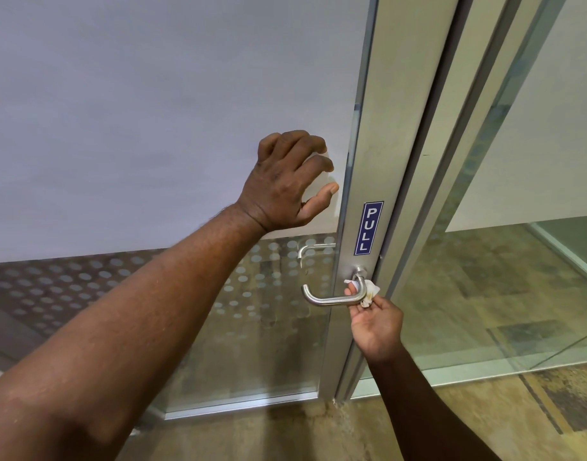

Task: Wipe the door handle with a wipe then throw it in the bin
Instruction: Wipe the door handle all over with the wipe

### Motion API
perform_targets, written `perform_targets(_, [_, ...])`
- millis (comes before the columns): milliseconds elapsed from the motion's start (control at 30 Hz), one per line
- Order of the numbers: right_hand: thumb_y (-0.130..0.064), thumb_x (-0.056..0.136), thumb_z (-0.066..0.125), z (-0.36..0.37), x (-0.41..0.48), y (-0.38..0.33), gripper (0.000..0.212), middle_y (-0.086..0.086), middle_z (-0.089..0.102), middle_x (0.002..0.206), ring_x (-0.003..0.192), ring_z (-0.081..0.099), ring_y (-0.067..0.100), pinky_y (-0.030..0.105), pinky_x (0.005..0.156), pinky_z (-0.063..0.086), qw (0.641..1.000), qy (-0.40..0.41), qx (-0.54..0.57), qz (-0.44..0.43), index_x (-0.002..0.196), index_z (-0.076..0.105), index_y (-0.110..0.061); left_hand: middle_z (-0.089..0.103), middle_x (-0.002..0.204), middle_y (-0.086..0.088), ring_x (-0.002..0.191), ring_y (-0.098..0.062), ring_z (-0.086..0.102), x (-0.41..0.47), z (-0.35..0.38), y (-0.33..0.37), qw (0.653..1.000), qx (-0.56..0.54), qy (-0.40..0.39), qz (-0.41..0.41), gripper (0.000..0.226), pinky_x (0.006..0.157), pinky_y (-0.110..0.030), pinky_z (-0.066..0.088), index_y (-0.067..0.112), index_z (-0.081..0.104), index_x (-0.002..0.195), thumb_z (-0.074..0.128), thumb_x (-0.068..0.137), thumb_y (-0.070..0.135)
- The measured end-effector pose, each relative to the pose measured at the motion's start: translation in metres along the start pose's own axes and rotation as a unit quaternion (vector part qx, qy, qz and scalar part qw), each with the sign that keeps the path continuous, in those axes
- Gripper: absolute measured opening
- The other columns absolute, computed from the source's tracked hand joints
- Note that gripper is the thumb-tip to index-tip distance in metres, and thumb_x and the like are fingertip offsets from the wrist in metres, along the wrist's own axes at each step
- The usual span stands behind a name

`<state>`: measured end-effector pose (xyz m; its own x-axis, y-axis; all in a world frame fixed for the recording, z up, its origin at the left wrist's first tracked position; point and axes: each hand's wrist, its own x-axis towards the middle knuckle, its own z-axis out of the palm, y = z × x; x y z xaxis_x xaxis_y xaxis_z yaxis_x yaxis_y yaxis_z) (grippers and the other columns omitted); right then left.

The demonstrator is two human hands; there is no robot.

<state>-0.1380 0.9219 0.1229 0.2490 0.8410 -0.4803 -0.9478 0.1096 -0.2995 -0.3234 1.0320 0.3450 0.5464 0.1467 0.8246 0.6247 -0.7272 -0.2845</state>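
A steel lever door handle (322, 299) sticks out from the grey metal door frame (385, 161), below a blue PULL sticker (368, 228). My right hand (377, 322) is palm up under the handle's neck and pinches a small crumpled white wipe (368, 291) against it, close to the frame. My left hand (285, 184) rests higher up on the frosted glass door panel (152, 128), fingers spread and curled, holding nothing. No bin is in view.
The door's lower glass carries a dotted pattern, and a second handle (313, 249) shows through it on the far side. To the right stands a fixed glass panel (518, 261). A patterned brown carpet (451, 420) covers the floor.
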Motion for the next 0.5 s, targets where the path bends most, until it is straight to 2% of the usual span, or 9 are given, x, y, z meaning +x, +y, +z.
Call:
perform_targets(133, [-0.009, 0.102, 0.032, 0.003, 0.003, 0.005, 0.036, 0.025, 0.068, 0.117, 0.111, 0.067, 0.037, 0.048, 0.1, 0.05, 1.0, 0.014, 0.023, 0.014, 0.12, 0.058, 0.008, 0.068, 0.111, -0.007, 0.115, -0.024, 0.052, -0.001, 0.001, -0.001, 1.0, 0.002, 0.004, -0.001, 0.035, 0.092, -0.042, 0.033, 0.014, 0.069, 0.101, 0.053, 0.095, 0.044])
perform_targets(200, [-0.007, 0.101, 0.033, 0.004, 0.006, 0.003, 0.035, 0.026, 0.069, 0.115, 0.11, 0.067, 0.038, 0.049, 0.098, 0.052, 1.0, 0.023, 0.008, 0.006, 0.117, 0.059, 0.008, 0.068, 0.111, -0.007, 0.115, -0.024, 0.051, -0.001, 0.001, -0.001, 1.0, 0.001, 0.003, 0.002, 0.035, 0.093, -0.042, 0.034, 0.014, 0.069, 0.101, 0.053, 0.095, 0.044])
perform_targets(367, [0.001, 0.096, 0.042, 0.002, 0.014, 0.004, 0.025, 0.023, 0.069, 0.105, 0.094, 0.069, 0.039, 0.047, 0.093, 0.057, 0.991, 0.043, -0.098, -0.083, 0.11, 0.062, 0.008, 0.068, 0.111, -0.008, 0.114, -0.024, 0.052, 0.0, 0.001, -0.001, 1.0, 0.002, 0.001, 0.003, 0.035, 0.092, -0.042, 0.034, 0.014, 0.07, 0.101, 0.055, 0.093, 0.044])
perform_targets(433, [0.001, 0.095, 0.053, 0.001, 0.017, 0.005, 0.019, 0.017, 0.07, 0.092, 0.079, 0.069, 0.031, 0.04, 0.08, 0.058, 0.962, 0.074, -0.207, -0.164, 0.105, 0.068, 0.004, 0.068, 0.11, -0.008, 0.114, -0.024, 0.052, 0.0, 0.001, -0.001, 1.0, 0.002, 0.004, 0.004, 0.035, 0.091, -0.042, 0.034, 0.014, 0.07, 0.1, 0.055, 0.094, 0.044])
perform_targets(467, [-0.001, 0.093, 0.059, 0.0, 0.016, 0.005, 0.016, 0.013, 0.071, 0.087, 0.075, 0.067, 0.025, 0.037, 0.075, 0.056, 0.923, 0.09, -0.303, -0.219, 0.103, 0.073, 0.0, 0.068, 0.11, -0.008, 0.113, -0.024, 0.052, 0.0, 0.0, -0.001, 1.0, 0.002, 0.006, 0.005, 0.035, 0.091, -0.042, 0.034, 0.014, 0.07, 0.1, 0.054, 0.094, 0.045])
perform_targets(500, [-0.006, 0.091, 0.065, -0.002, 0.015, 0.004, 0.016, 0.008, 0.073, 0.086, 0.075, 0.067, 0.019, 0.033, 0.076, 0.054, 0.866, 0.096, -0.406, -0.275, 0.103, 0.076, -0.003, 0.068, 0.11, -0.008, 0.113, -0.025, 0.053, 0.0, 0.0, -0.001, 1.0, 0.002, 0.007, 0.005, 0.035, 0.091, -0.042, 0.034, 0.014, 0.069, 0.1, 0.054, 0.094, 0.045])
